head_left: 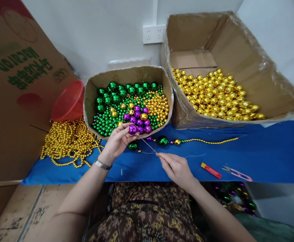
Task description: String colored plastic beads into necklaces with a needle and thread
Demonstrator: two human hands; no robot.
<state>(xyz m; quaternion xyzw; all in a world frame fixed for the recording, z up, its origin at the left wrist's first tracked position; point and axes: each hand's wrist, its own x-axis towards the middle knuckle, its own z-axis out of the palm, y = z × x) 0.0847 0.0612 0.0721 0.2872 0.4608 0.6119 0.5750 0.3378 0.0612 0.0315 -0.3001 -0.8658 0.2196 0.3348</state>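
Note:
My left hand (118, 139) pinches a shiny purple bead (132, 129) at the front rim of the smaller box. From that bead a thin needle-like wire (147, 143) slants down to my right hand (176, 168), whose thumb and finger are closed on its lower end. Behind the hands on the blue cloth lies a beaded strand (199, 140) with green, purple and gold beads and a run of small gold ones. A large green bead (133, 145) sits just below my left fingers. Fine thread (196, 155) trails to the right of my right hand.
The smaller box (86, 101) holds green, gold and purple beads; a larger box (187, 117) holds gold balls. Gold bead chains (66, 141) and a red basin (68, 102) are at left. A red-yellow packet (211, 170) and pink thread snips (237, 173) lie front right.

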